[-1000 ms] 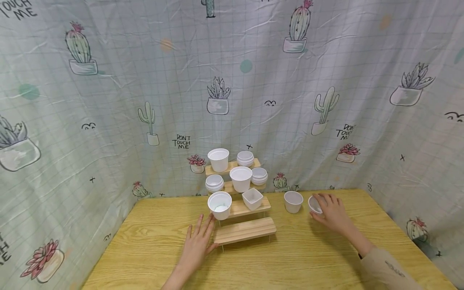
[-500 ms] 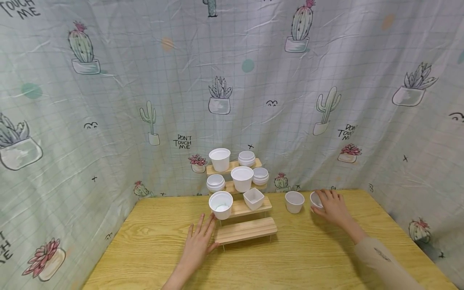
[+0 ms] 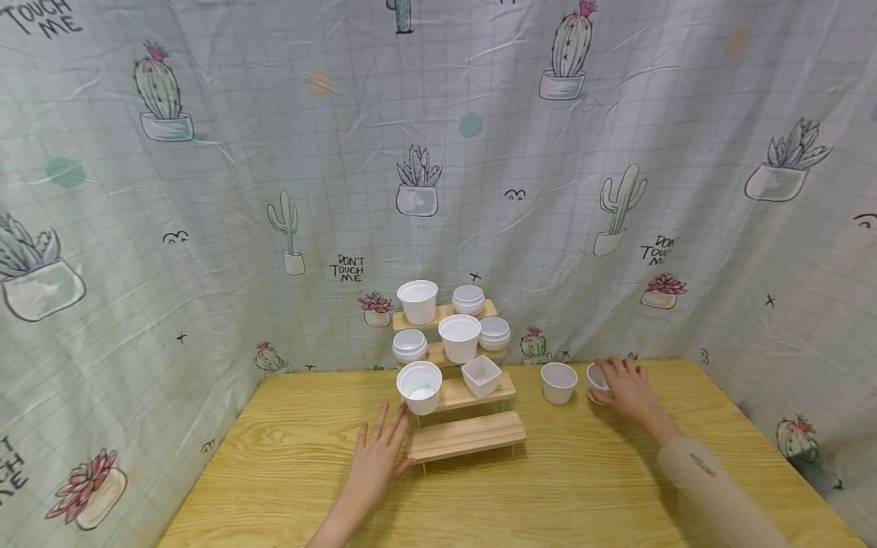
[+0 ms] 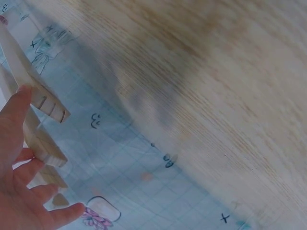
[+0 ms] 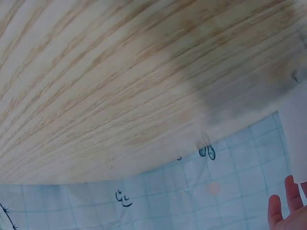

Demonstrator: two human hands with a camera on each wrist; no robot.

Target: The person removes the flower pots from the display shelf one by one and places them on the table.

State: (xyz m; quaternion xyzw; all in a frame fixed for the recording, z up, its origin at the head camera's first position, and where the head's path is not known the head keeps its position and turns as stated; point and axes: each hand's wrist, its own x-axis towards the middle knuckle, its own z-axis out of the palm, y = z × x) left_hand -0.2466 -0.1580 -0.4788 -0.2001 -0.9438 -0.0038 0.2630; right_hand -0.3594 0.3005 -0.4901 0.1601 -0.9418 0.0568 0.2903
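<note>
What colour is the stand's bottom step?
The bottom step is light tan, best in the head view.

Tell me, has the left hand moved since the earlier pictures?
No. In the head view, the left hand stays at the left end of the wooden stand, with no visible shift against it.

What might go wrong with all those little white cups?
The left-hand grip touches the stepped wooden stand, so a bump might shake it and tip its cups. The lowest round cup sits near that grip, so it might get knocked off. The right-hand grip holds the rightmost cup beside a neighbouring cup; swinging left might bump that one.
</note>
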